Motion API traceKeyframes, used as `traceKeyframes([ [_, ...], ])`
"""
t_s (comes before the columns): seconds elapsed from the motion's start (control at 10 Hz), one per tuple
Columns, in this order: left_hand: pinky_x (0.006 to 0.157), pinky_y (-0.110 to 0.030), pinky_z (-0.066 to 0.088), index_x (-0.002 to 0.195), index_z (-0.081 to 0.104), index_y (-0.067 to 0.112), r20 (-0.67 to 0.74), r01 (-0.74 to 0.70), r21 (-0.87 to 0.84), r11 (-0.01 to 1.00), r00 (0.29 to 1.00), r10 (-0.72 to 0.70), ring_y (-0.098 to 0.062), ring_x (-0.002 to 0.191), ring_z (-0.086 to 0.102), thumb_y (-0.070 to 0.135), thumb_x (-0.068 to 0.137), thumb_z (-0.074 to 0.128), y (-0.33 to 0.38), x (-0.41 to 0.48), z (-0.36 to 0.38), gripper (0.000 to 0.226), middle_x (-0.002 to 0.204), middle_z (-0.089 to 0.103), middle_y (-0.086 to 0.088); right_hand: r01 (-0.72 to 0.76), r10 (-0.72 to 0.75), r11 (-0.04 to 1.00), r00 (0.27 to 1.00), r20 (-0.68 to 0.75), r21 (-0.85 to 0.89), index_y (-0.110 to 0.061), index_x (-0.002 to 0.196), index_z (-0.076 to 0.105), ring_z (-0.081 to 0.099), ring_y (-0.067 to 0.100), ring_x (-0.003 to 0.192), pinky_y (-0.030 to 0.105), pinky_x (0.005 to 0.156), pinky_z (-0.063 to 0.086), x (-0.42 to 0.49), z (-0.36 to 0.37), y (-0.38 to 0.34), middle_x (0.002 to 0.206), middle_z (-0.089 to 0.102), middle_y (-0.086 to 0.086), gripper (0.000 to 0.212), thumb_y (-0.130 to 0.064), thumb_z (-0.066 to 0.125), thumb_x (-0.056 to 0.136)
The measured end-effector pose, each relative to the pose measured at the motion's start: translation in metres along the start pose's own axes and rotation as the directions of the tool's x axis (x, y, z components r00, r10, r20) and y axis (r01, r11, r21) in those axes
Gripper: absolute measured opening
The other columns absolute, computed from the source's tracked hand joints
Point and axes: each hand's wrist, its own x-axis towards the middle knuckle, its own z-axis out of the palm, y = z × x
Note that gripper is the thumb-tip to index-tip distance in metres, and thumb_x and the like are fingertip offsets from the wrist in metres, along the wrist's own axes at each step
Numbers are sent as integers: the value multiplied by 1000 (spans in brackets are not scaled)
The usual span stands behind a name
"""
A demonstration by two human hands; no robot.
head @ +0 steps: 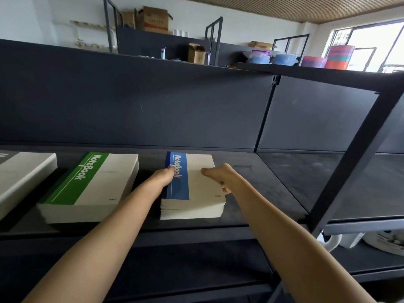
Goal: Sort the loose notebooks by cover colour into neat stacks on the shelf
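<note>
On the dark shelf (262, 189), right of the green stack (94, 186): my left hand (162, 179) and right hand (220, 176), each in a clasp on one side of the blue stack (196, 193).

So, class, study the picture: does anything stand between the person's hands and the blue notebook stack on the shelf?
Nothing visible does. The left hand grips the blue notebook stack at its left edge, the right hand at its right edge, thumbs on the cover. The green stack lies apart, further left.
</note>
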Motion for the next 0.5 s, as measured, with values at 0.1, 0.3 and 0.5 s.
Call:
traceKeyframes([
  [0.1, 88, -27, 34, 139, 40, 3, 7, 5, -15, 1000, 1000, -5, -29, 125, 45, 39, 101, 34, 2, -5, -2, 53, 140, 44, -16, 42, -44, 998, 998, -45, -45, -8, 85, 54, 68, 26, 89, 37, 79, 57, 1, 0, 1, 98, 68, 11, 25, -32, 62, 83],
  [0.3, 95, -34, 40, 140, 37, 4, -55, -2, -23, 1000, 998, 1, -33, 122, 47, 38, 98, 38, -3, -23, -18, 55, 139, 45, -16, 138, -176, 929, 981, -79, -344, -5, 80, 51, 47, 17, 61, 24, 55, 37, -13, -3, -2, 67, 49, 3, 23, -27, 48, 89],
  [0.5, 84, -30, 35, 136, 43, 6, -113, -177, 149, 973, 974, 195, -26, 122, 45, 41, 97, 39, -9, -67, -31, 52, 139, 46, -11, 215, -301, 794, 952, -61, -568, -6, 129, 43, 54, 23, 86, 29, 66, 42, -33, -1, -5, 108, 58, 8, 45, -36, 45, 95],
])
